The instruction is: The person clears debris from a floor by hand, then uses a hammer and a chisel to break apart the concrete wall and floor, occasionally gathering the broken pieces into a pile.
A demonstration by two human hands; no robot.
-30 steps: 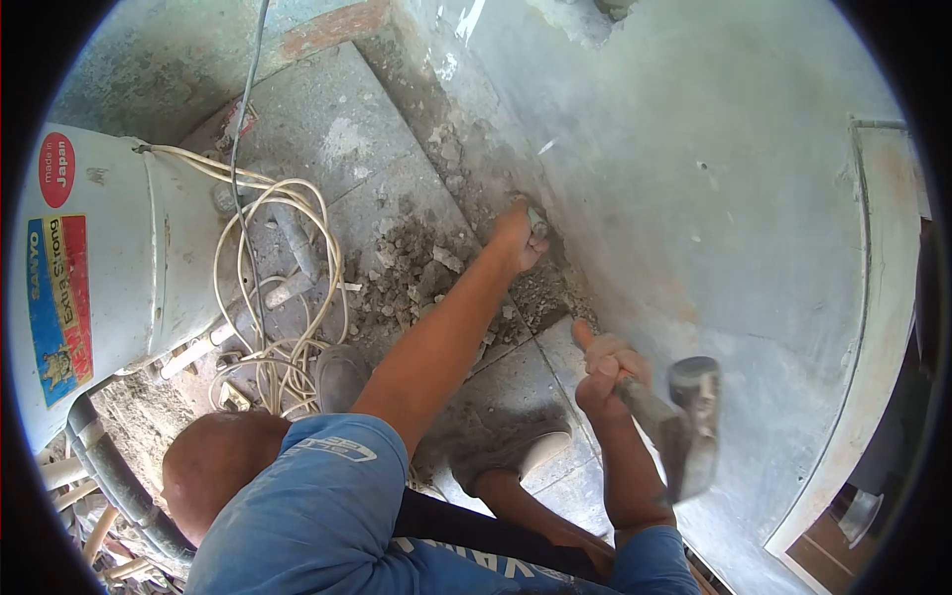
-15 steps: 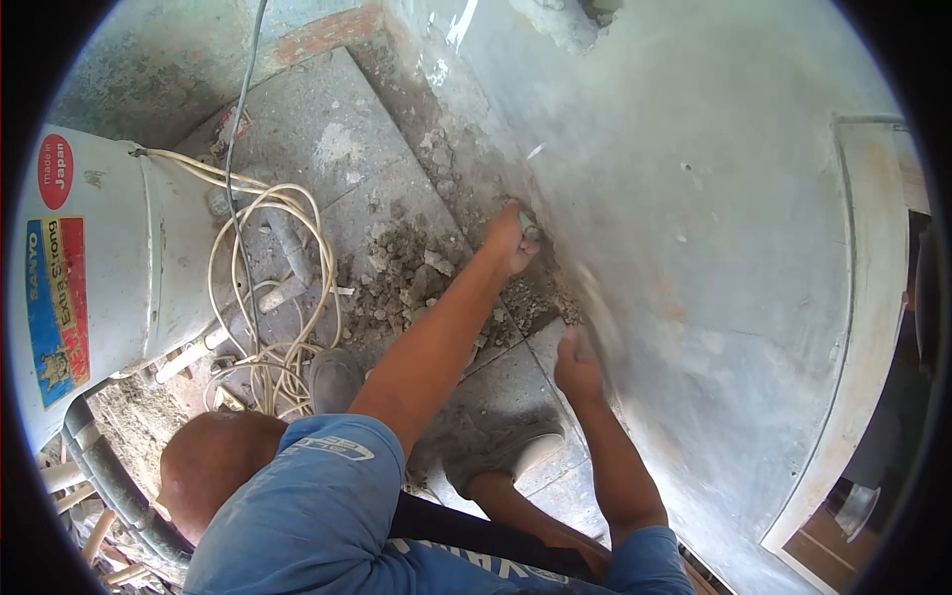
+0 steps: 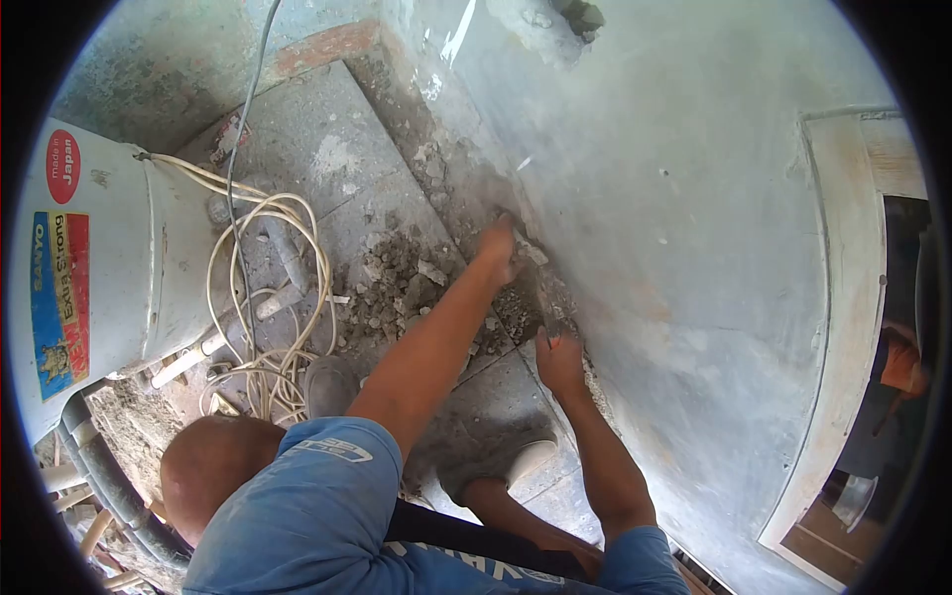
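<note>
Low beside the wall, we curl our left hand and right hand near loose rubble; whether either grips anything, we cannot tell.

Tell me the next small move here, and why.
Probably sweep the grit back from the foot of the wall: it lies loose between the left hand and the right hand, and may hide the surface there. More rubble already lies heaped near the left forearm.
</note>
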